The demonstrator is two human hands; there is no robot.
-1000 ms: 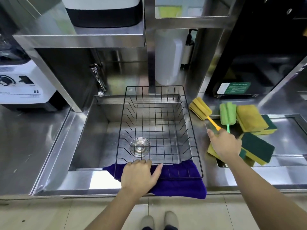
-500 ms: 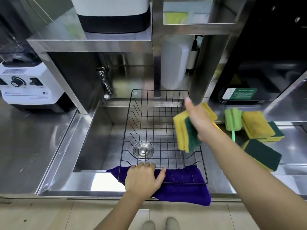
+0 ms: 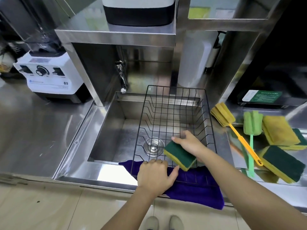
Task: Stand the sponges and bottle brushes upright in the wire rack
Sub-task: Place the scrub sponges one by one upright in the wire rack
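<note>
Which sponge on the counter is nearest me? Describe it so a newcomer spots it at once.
Start at the wire rack over the sink, then look right along the steel counter. The nearest sponge lies flat, dark green side up, beside the orange brush handle; the far sponges show yellow.

Open from above over far half of wire rack [image 3: 174, 103]; near end blocked by right hand [image 3: 189, 143] gripping sponge [image 3: 180, 155] and left hand [image 3: 154, 175].
</note>
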